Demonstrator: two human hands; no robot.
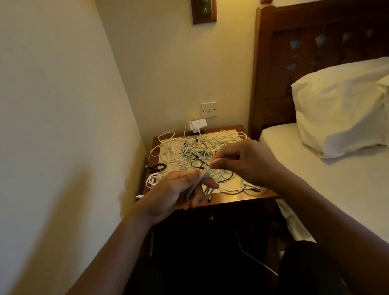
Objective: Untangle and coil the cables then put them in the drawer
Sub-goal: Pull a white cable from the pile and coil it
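Here the left hand (172, 194) is gripping loops of white cable (193, 187) while the right hand (243, 163) is pinching its strand (limp, light, probably best taken near the loops).

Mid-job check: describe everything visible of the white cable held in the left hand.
The white cable is thin and plastic-looking, gathered into several long loops lying across the left hand, whose curled fingers hold them. The right hand pinches one strand just above the loops. Loop ends hang below the left fingers, over the front edge of the nightstand; a dark tip shows there, its owner unclear. The cable seems to run on into the tangle behind.
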